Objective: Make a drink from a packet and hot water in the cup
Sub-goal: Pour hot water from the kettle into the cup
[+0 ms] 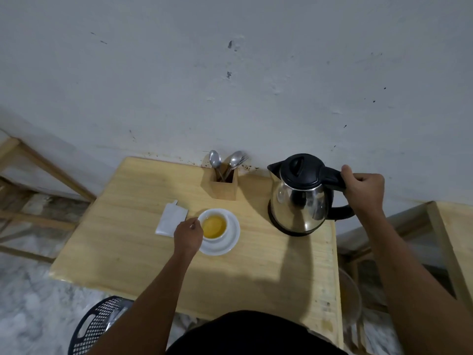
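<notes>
At frame centre, on pale wooden table: white ceramic cup of yellow liquid, seated on white round saucer. At cup's left rim: left hand, fingers curled, pinching thin pale item, identity unclear. Just left: torn white paper packet, lying flat. Right of centre: stainless-steel kettle, upright; right hand wrapped around black handle.

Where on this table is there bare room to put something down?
Widest: the near strip of the light wooden table, between the white saucer and the person. Also the far left corner, beside the wooden cutlery holder, behind the torn white packet. Crowded: left hand at the white cup of yellow drink, right hand gripping the black-lidded steel kettle.
</notes>
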